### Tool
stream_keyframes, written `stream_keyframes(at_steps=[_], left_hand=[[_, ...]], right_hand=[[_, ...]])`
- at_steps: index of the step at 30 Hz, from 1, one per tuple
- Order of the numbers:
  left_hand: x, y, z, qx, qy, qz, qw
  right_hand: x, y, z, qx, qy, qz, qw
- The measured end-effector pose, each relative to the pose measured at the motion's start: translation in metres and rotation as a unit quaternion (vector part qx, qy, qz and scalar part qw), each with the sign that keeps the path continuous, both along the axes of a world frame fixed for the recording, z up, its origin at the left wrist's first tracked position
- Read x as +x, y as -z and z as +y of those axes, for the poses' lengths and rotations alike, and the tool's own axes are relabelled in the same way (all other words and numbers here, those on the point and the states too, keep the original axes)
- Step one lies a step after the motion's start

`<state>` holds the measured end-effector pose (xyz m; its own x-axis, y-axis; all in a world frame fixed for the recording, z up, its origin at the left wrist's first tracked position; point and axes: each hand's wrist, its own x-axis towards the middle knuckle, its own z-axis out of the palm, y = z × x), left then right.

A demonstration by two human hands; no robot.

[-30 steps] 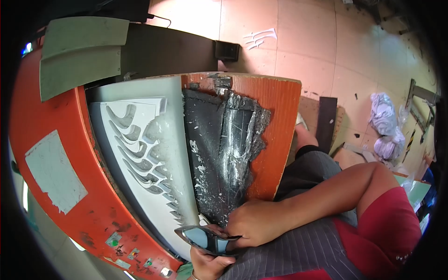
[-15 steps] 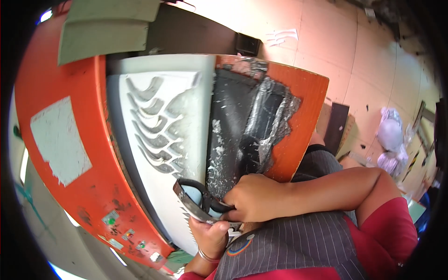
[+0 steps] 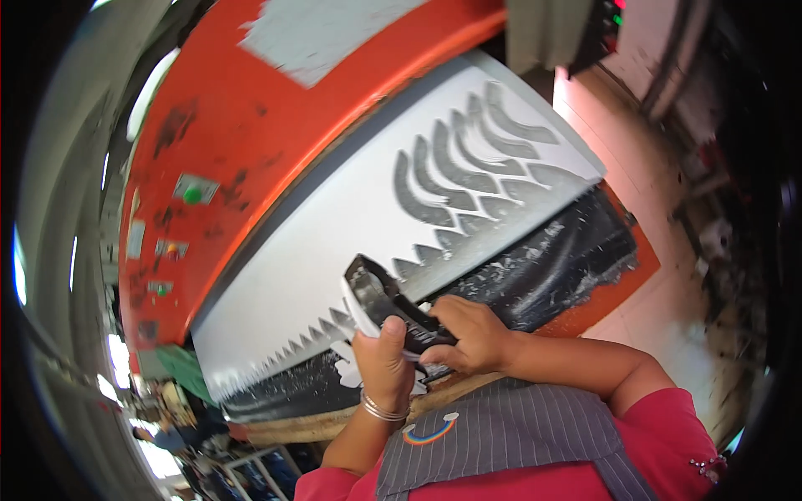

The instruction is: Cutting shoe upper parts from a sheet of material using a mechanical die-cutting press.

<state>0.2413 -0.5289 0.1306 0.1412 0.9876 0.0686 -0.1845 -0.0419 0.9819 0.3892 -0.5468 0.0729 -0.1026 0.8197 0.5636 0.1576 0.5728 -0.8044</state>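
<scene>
Both hands grip a black, curved, hollow frame that looks like a cutting die (image 3: 378,294), with a white edge along its left side. My left hand (image 3: 384,361) is closed round its near left part, thumb on top. My right hand (image 3: 469,336) has its fingers closed on the near right end. The die is held tilted over the near edge of a white sheet (image 3: 292,284). Rows of curved cut-outs run across the sheet's far right part, with a jagged edge toward me. Small white pieces (image 3: 347,367) are beside my left hand, partly hidden by it.
A large orange machine (image 3: 242,108) with green buttons stands beyond the sheet. Under the sheet lies a scuffed black surface (image 3: 535,275) with an orange board edge (image 3: 622,292) at right. A green cloth (image 3: 182,371) hangs at the left end.
My view has swung round, showing more of the sheet's left end. The die has turned in my hands, and its light-blue inside no longer shows. Both hands keep hold of it.
</scene>
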Motion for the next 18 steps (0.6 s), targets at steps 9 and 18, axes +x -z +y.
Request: stream_keyframes(at_steps=[9, 18], left_hand=[[-0.072, 0.021, -0.018, -0.081, -0.041, -0.047, 0.995], [-0.156, -0.019, -0.001, 0.269, -0.050, 0.621, 0.735]], right_hand=[[-0.059, -0.004, 0.011, -0.398, -0.209, 0.451, 0.771], [-0.020, -0.036, 0.115, -0.058, 0.167, -0.254, 0.951]])
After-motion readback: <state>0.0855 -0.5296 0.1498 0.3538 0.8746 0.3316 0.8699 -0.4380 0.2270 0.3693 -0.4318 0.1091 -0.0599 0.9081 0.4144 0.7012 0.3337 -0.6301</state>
